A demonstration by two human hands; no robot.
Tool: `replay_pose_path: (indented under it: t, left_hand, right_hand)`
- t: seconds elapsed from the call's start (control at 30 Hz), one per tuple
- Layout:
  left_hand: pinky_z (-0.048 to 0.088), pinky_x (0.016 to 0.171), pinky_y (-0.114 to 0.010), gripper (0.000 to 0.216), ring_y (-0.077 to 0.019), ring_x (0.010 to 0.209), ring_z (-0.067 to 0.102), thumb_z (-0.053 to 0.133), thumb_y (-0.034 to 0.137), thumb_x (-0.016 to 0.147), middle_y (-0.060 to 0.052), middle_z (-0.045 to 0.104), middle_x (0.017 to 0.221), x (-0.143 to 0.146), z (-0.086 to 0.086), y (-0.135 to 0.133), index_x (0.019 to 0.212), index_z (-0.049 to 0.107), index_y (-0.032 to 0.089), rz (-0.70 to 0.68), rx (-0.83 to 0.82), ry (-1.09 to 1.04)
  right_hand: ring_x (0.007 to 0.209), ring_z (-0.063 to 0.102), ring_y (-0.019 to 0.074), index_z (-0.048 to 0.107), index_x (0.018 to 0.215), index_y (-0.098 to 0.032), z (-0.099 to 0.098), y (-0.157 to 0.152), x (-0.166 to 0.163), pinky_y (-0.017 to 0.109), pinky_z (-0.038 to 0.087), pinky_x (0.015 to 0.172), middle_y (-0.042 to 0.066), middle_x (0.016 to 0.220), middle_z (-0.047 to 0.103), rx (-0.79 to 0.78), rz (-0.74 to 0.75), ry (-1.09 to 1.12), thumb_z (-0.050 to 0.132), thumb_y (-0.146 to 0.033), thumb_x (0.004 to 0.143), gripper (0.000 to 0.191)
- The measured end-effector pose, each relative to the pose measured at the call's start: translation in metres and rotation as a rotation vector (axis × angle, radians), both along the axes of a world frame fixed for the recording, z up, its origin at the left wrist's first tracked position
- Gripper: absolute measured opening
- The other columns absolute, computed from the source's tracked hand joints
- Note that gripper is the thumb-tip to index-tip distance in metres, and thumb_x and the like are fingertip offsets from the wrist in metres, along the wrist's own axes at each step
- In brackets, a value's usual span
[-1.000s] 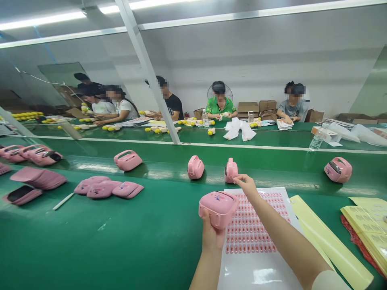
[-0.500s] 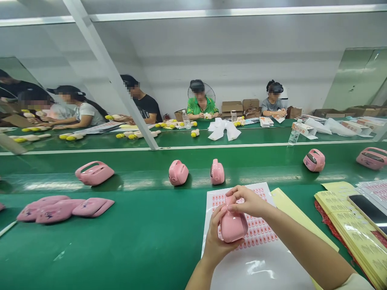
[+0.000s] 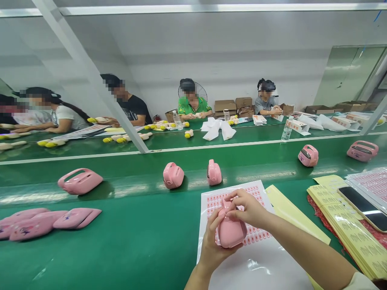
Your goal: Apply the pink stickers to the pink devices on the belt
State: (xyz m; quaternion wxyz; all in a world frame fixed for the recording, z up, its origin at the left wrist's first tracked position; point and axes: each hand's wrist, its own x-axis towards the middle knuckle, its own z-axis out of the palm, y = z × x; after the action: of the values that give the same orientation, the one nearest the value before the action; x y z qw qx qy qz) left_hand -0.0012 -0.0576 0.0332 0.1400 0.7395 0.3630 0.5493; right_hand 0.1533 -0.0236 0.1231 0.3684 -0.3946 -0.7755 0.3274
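My left hand (image 3: 213, 237) is wrapped round a pink plastic device with a handle (image 3: 231, 233), holding it end-on above the sticker sheet (image 3: 256, 262). The fingers of my right hand (image 3: 242, 207) are bent and pressed together at the device's upper end, around the handle. Whether a small sticker is between them I cannot make out. Rows of small pink-and-red stickers cover the far part of the white sheet, partly hidden by my hands.
Similar pink devices (image 3: 80, 181) stand along the strip beyond. Pink casings (image 3: 32, 225) lie at left. Yellow sheets (image 3: 341, 217) and a phone (image 3: 364, 207) lie at right. Across a white-edged divider, several people sit at a bench with yellow-tipped pieces and a water bottle (image 3: 286, 129).
The view has turned slightly, shifting most of the scene to the left. My right fingers have shifted slightly at the device's top; my left hand keeps its hold.
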Motion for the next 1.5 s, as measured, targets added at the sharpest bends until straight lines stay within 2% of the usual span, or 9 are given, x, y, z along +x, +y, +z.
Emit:
replay_pose_path:
  t: [0.1, 0.27, 0.47, 0.8, 1.03, 1.13, 1.3, 1.4, 1.5]
  left_hand:
    - [0.044, 0.086, -0.05, 0.074, -0.0321, 0.114, 0.045, 0.071, 0.035, 0.062, -0.015, 0.043, 0.125, -0.002, 0.001, 0.001, 0.125, 0.033, 0.026, -0.018, 0.037, 0.029]
    - [0.045, 0.086, -0.049, 0.073, -0.0312, 0.114, 0.045, 0.07, 0.033, 0.064, -0.015, 0.041, 0.125, -0.001, 0.004, 0.0, 0.126, 0.031, 0.025, -0.031, 0.068, 0.035]
    - [0.045, 0.086, -0.048, 0.075, -0.0308, 0.115, 0.043, 0.069, 0.032, 0.065, -0.016, 0.04, 0.125, -0.001, 0.005, 0.0, 0.129, 0.029, 0.024, -0.035, 0.149, 0.071]
    - [0.045, 0.085, -0.047, 0.079, -0.0318, 0.114, 0.046, 0.072, 0.031, 0.061, -0.015, 0.041, 0.126, -0.001, 0.0, -0.004, 0.128, 0.029, 0.028, -0.017, 0.17, 0.124]
    - [0.044, 0.086, -0.05, 0.096, -0.0369, 0.111, 0.047, 0.066, 0.068, 0.043, -0.013, 0.045, 0.126, 0.006, 0.007, -0.015, 0.124, 0.035, 0.028, -0.249, -0.388, -0.422]
    - [0.045, 0.086, -0.046, 0.092, -0.0336, 0.109, 0.049, 0.069, 0.064, 0.045, -0.012, 0.048, 0.123, 0.013, 0.001, -0.01, 0.123, 0.037, 0.029, -0.244, -0.538, -0.495]
    - [0.033, 0.096, -0.047, 0.044, -0.0273, 0.11, 0.048, 0.056, 0.045, 0.072, -0.011, 0.054, 0.112, 0.007, -0.011, 0.015, 0.11, 0.05, 0.022, 0.153, -0.587, -0.276]
    - [0.028, 0.097, -0.051, 0.042, -0.0319, 0.118, 0.038, 0.057, 0.042, 0.07, -0.013, 0.048, 0.119, -0.011, -0.013, 0.03, 0.106, 0.052, 0.021, 0.384, -0.614, -0.222]
    - [0.027, 0.095, -0.056, 0.049, -0.0369, 0.119, 0.037, 0.058, 0.042, 0.069, -0.018, 0.044, 0.123, -0.025, -0.015, 0.038, 0.11, 0.048, 0.019, 0.44, -0.674, -0.275]
  right_hand:
    - [0.097, 0.054, 0.019, 0.066, 0.078, -0.022, -0.013, -0.004, 0.003, 0.037, 0.045, 0.084, 0.006, 0.101, 0.058, 0.194, 0.022, 0.001, 0.062, -0.022, 0.074, 0.007]
    - [0.105, 0.049, 0.0214, 0.052, 0.116, -0.021, -0.024, -0.015, 0.01, 0.037, 0.043, 0.088, 0.011, 0.112, 0.055, 0.398, 0.081, -0.084, 0.055, -0.026, 0.079, 0.037]
    - [0.123, 0.032, 0.026, 0.023, 0.135, -0.017, -0.017, -0.016, 0.013, 0.042, 0.032, 0.099, 0.016, 0.134, 0.034, 0.085, 0.09, -0.078, 0.066, -0.03, 0.068, 0.081]
    - [0.098, 0.047, 0.0172, 0.042, 0.115, -0.019, -0.025, -0.01, -0.005, 0.036, 0.037, 0.089, 0.009, 0.114, 0.047, -0.242, -0.055, 0.287, 0.045, -0.033, 0.08, 0.038]
    - [0.056, 0.044, 0.0086, 0.045, 0.068, -0.018, -0.037, 0.023, 0.025, 0.021, 0.036, 0.051, -0.004, 0.064, 0.046, -0.554, 0.207, 0.219, 0.058, -0.046, 0.068, 0.031]
    - [0.048, 0.04, 0.0079, 0.041, 0.062, -0.019, -0.021, 0.031, 0.041, 0.02, 0.03, 0.043, -0.006, 0.055, 0.042, -0.496, 0.029, 0.112, 0.059, -0.043, 0.064, 0.03]
    - [0.058, 0.047, 0.0116, 0.049, 0.064, -0.019, 0.02, 0.07, 0.066, 0.022, 0.031, 0.052, -0.003, 0.06, 0.053, -0.074, -0.525, -0.235, 0.057, -0.028, 0.063, 0.012]
    - [0.065, 0.051, 0.0138, 0.053, 0.077, -0.02, 0.019, 0.105, 0.078, 0.022, 0.032, 0.054, 0.0, 0.071, 0.059, -0.036, -0.715, -0.415, 0.052, -0.022, 0.068, 0.009]
    - [0.068, 0.053, 0.0158, 0.055, 0.089, -0.018, 0.003, 0.135, 0.093, 0.023, 0.033, 0.055, 0.004, 0.077, 0.061, -0.074, -0.786, -0.466, 0.045, -0.016, 0.072, 0.019]
